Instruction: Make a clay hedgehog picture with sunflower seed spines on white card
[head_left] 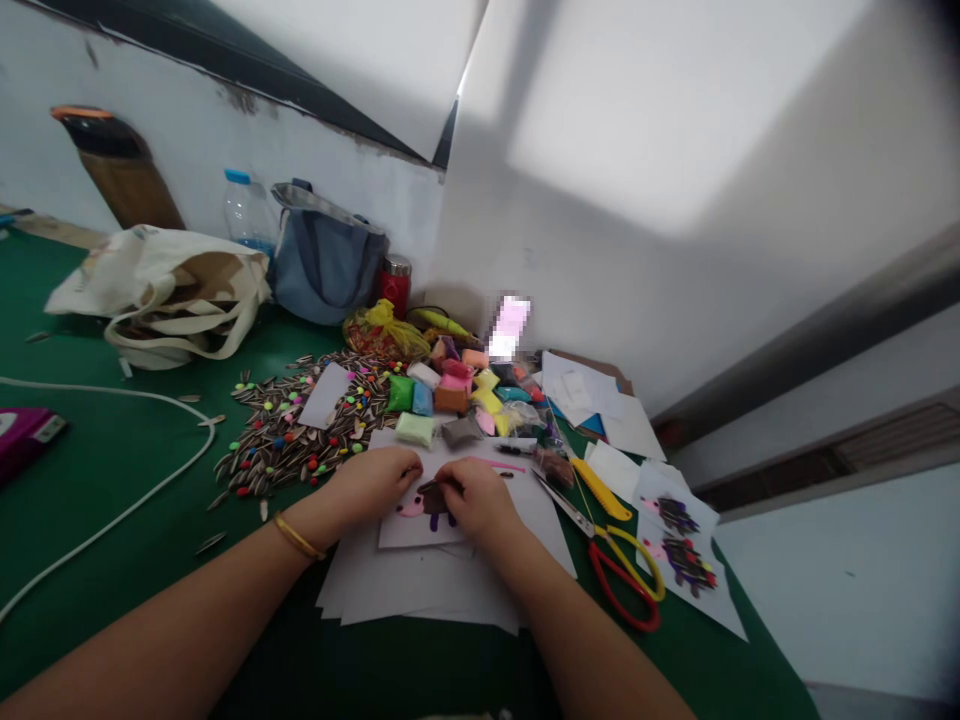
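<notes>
- Well, in the head view, the left hand (386, 475) was bent over the upper left edge of a small white card (396, 535), thumb and fingers drawn close together; I could not tell whether anything was pinched between them.
- The right hand (480, 498) reached in from the other side, its fingertips on the dark back of a small animal figure (412, 506); the fingers hid whether they gripped a piece or only pressed.
- The figure, with a pink face and purple legs, lay on the card between the two hands, and the card lay on a stack of white paper (420, 595).
- Left of the paper, striped seeds (277, 450) mixed with bright little balls spread over the green table (150, 440).
- Beyond the hands sat colourful packets (451, 398), loosely heaped.
- To the right, scissors (630, 590) with red and yellow handles lay open near a yellow cutter (601, 490).
- Farther right, a white sheet (724, 605) bore two similar animals (684, 562), dark-backed with pink faces.
</notes>
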